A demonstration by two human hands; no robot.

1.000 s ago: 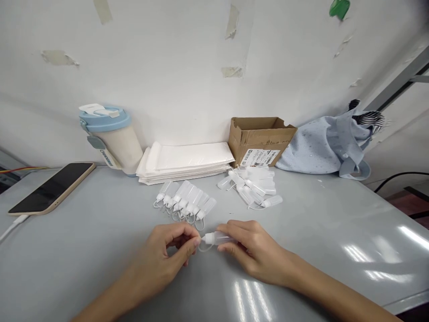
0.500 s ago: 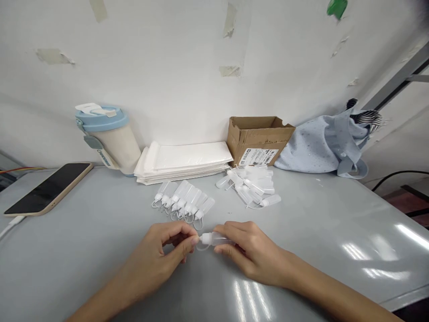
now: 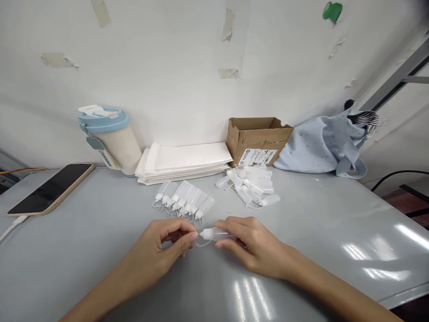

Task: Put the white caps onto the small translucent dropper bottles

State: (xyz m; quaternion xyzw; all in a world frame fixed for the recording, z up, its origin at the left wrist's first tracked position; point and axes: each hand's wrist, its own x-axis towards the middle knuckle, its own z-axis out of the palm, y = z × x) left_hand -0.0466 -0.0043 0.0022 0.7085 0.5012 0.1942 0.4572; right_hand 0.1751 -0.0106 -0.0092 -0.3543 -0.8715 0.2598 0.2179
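A small translucent dropper bottle (image 3: pixel 219 234) with a white screw top and a thin looped strap lies sideways above the table, its nozzle pointing left. My right hand (image 3: pixel 250 241) is closed round the bottle's body. At the nozzle end, my left hand (image 3: pixel 176 239) is closed in a pinch on the tip, where the strap runs into the fingers; the small cap there is hidden. Behind my left hand lies a row of similar bottles (image 3: pixel 182 199), nozzles toward me. Farther right, more bottles (image 3: pixel 254 185) are heaped loosely.
An open cardboard box (image 3: pixel 258 143) stands at the wall beside a stack of white packets (image 3: pixel 187 158). Left are a blue-lidded tumbler (image 3: pixel 115 143) and a phone (image 3: pixel 50 188) on a cable. A pale blue bag (image 3: pixel 311 145) slumps at right on the grey table (image 3: pixel 321 232).
Both hands and the bottle between them have shifted up slightly in the picture. The left pinch stays at the nozzle tip, the right grip on the body. The camera view has moved a little.
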